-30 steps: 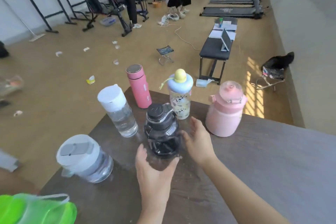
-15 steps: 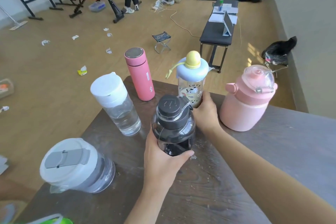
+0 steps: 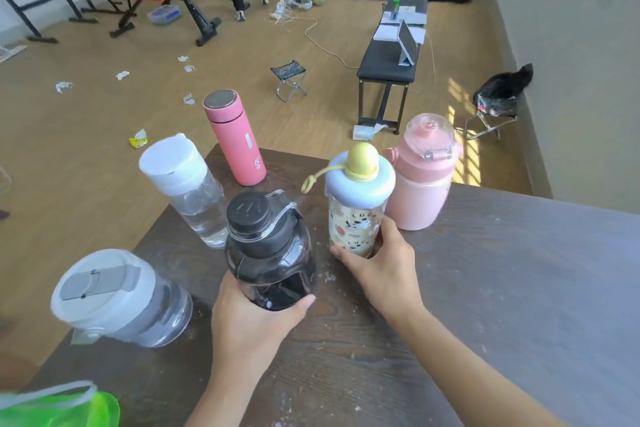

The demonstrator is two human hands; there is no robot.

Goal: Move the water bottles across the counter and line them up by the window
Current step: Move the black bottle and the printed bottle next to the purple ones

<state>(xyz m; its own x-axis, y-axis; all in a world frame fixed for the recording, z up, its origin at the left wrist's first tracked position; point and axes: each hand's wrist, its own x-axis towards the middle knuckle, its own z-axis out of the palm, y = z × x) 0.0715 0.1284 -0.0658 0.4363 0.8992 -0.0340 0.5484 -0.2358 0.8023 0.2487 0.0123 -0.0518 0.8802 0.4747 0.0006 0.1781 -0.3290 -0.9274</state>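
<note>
dark wood-grain counter [image 3: 485, 305] fills the lower half of the view, dusted with pale flecks near its middle. at about 6 o'clock the left hand [image 3: 252, 322] wraps the base of a smoky black bottle [image 3: 270, 253], thumb hooked round its right side and the other fingers curled out of sight behind the left side; the bottle leans slightly and its dark screw cap sits at the centre of the view. just toward 3 o'clock from it, the right hand [image 3: 381, 270] clasps the lower part of a clear printed bottle [image 3: 356, 225] with a pale blue lid and yellow knob, thumb across the front bottom edge, fingers curved round the right flank. whether either bottle is lifted off the counter cannot be told.

touching or just behind the printed bottle, toward 2 o'clock, stands a squat pale pink jug [image 3: 422, 180] with a clear domed lid. at 12 o'clock, at the counter's far edge, a tall pink flask [image 3: 235, 139] stands upright. toward 10 o'clock a clear bottle with a white cap [image 3: 187, 187] stands near the left edge. at 8 o'clock a wide clear jug with a white and grey lid [image 3: 117, 298] sits apart from the hands. a green bottle [image 3: 62, 406], blurred, shows at 7 o'clock.
</note>
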